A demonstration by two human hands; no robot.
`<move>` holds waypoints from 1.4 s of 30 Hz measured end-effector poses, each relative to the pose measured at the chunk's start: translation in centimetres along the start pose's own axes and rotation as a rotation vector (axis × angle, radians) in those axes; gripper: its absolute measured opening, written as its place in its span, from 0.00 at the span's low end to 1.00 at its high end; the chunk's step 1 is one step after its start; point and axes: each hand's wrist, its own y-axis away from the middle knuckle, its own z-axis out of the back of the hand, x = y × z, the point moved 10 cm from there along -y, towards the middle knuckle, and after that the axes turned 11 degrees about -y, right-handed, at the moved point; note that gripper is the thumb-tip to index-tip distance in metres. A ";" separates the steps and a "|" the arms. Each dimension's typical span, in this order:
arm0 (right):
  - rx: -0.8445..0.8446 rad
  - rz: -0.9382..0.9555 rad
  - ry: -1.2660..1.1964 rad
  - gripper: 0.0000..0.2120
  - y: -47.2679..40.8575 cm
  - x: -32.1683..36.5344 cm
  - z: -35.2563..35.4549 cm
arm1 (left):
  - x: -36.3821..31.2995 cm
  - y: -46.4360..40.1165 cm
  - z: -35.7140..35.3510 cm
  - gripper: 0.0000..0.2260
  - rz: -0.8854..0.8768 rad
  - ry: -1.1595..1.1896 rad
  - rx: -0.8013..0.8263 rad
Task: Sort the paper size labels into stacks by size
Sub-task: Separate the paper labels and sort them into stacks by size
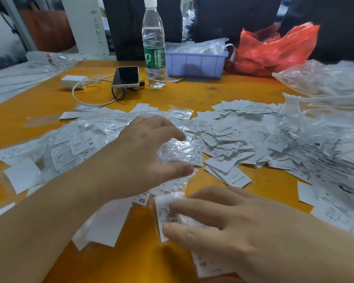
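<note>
White paper size labels lie scattered over the orange table (192, 92), many in clear plastic bags. A loose heap (229, 148) right of centre shows XS, S and XL marks. A bagged bundle (80, 144) at the left shows an M. My left hand (147, 152) hovers over a clear bag of labels (184, 152), fingers spread and slightly bent, thumb under its near edge. My right hand (223, 225) rests near the front edge on a small bagged stack of labels (166, 213), fingertips and thumb touching it. An XS label (141, 200) lies just left of that stack.
A water bottle (154, 43), a phone (126, 77) and a white charger (73, 81) with its cable stand at the back. Behind them are a purple plastic bin (194, 65) and a red plastic bag (274, 50). Clear bags (325, 127) are piled at the right.
</note>
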 end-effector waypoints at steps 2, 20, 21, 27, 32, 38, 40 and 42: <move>-0.041 -0.016 -0.021 0.25 0.3 -0.4 0.7 | -0.2 0.6 0.4 0.28 -0.039 0.041 0.034; -0.017 -0.180 -0.194 0.28 1.5 -4.4 1.9 | -1.4 1.4 -1.3 0.37 -0.072 0.061 0.237; -0.009 -0.190 -0.200 0.26 1.5 -4.6 1.8 | -1.6 1.4 -1.5 0.36 -0.071 0.056 0.245; -0.011 -0.249 -0.229 0.23 1.7 -5.7 1.8 | -3.4 1.3 -2.4 0.40 -0.081 -0.107 0.288; -0.009 -0.260 -0.247 0.24 1.7 -6.1 1.7 | -3.2 1.1 -2.5 0.41 -0.081 -0.149 0.280; -0.036 -0.260 -0.269 0.27 1.8 -6.3 1.8 | -2.0 1.2 -2.7 0.37 -0.044 0.005 0.299; -0.079 -0.292 -0.237 0.29 2.0 -7.0 2.2 | -1.7 1.1 -2.9 0.33 -0.047 0.000 0.290; -0.085 -0.356 -0.200 0.32 2.2 -8.1 2.1 | -1.7 0.7 -2.7 0.35 -0.048 -0.033 0.238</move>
